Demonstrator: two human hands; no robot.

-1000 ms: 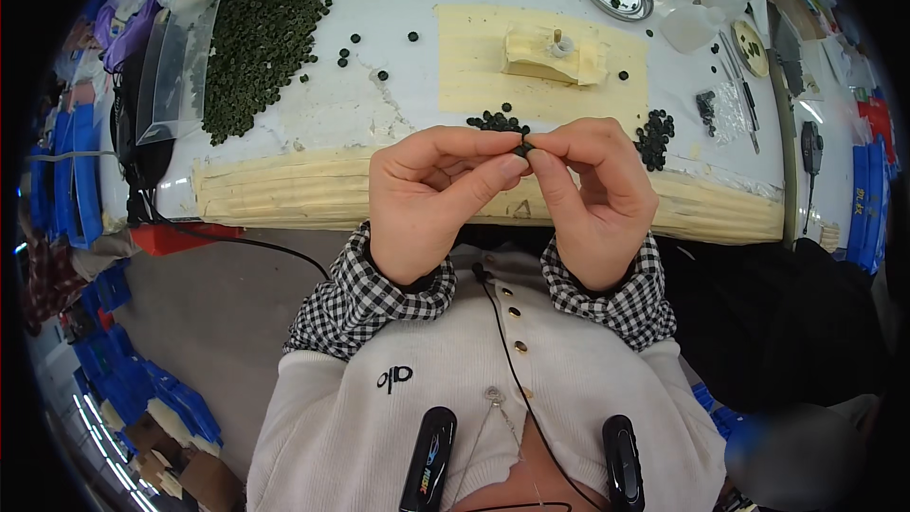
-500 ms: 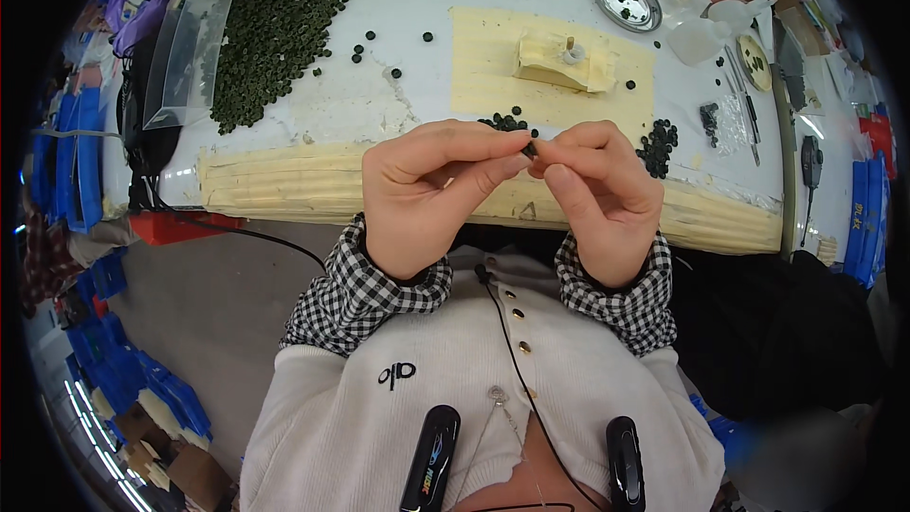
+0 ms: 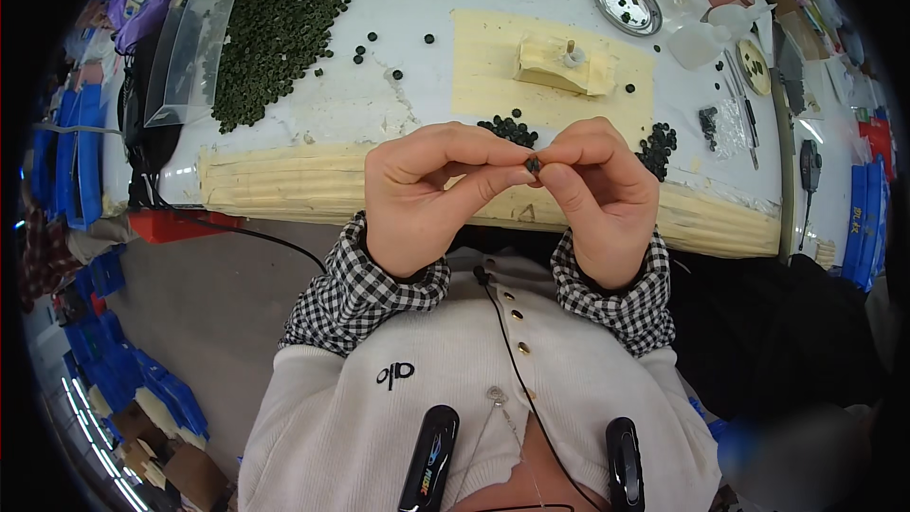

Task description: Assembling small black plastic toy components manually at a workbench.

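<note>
Between the fingertips of both hands sits a small dark round piece (image 3: pixel 533 166), mostly covered by the fingers. My left hand (image 3: pixel 412 194) pinches it from one side with thumb and index finger. From the other side, the thumb and index finger of my right hand (image 3: pixel 607 199) close on it too. Just beyond the fingertips lies a small heap of dark round pieces (image 3: pixel 507 129), partly hidden by my hands. A second heap of similar pieces (image 3: pixel 657 149) is to the right of my right hand.
A yellow-wrapped block (image 3: pixel 559 71) with a short peg stands on a yellow sheet (image 3: pixel 483 47). Far left is a large pile of dark green pieces (image 3: pixel 280 33) beside a clear plastic tray (image 3: pixel 194 62). A round metal dish (image 3: pixel 626 5) and thin tools (image 3: pixel 746 104) lie right.
My right thumb has come up against the small piece, closing the earlier gap. The fingertips have shifted slightly toward me, and more of the heap behind them shows.
</note>
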